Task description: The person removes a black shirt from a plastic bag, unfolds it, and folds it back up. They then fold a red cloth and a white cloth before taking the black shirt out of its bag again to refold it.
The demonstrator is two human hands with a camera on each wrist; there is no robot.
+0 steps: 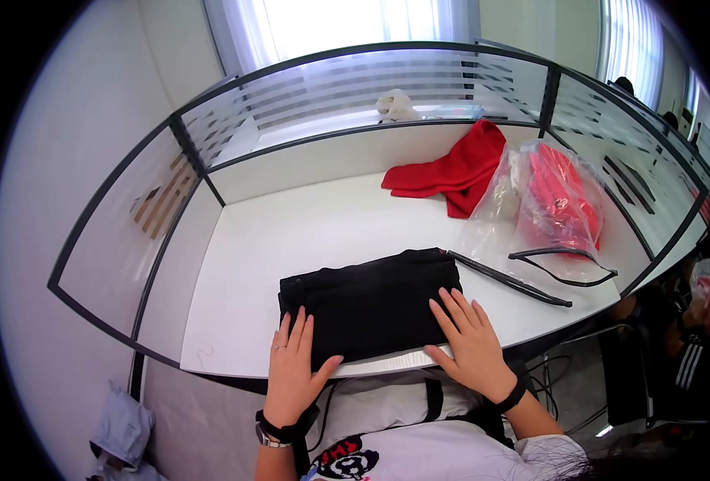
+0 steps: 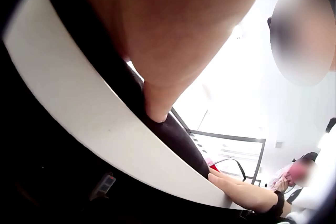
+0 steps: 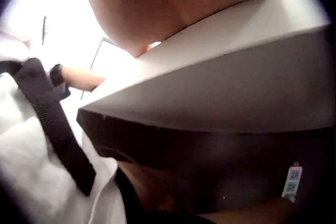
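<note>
A black folded garment [image 1: 371, 301] lies as a flat rectangle near the front edge of the white table [image 1: 243, 236]. My left hand [image 1: 292, 369] rests on its left front corner, fingers straight and thumb spread toward the middle. At the right front corner my right hand [image 1: 475, 345] lies with fingers extended and spread, fingertips on the cloth's edge. In the left wrist view, the thumb of my left hand [image 2: 178, 35] presses down on the dark cloth [image 2: 181, 142]. The right wrist view shows my right hand [image 3: 178, 3] low over the table edge; the garment is hidden there.
A red cloth [image 1: 459, 172] lies crumpled at the back. To its right sits a clear plastic bag [image 1: 491, 216] with red and pale contents, its black handles [image 1: 511, 280] reaching near the garment. A framed partition [image 1: 315, 164] borders the table. A power strip [image 3: 292, 182] shows below.
</note>
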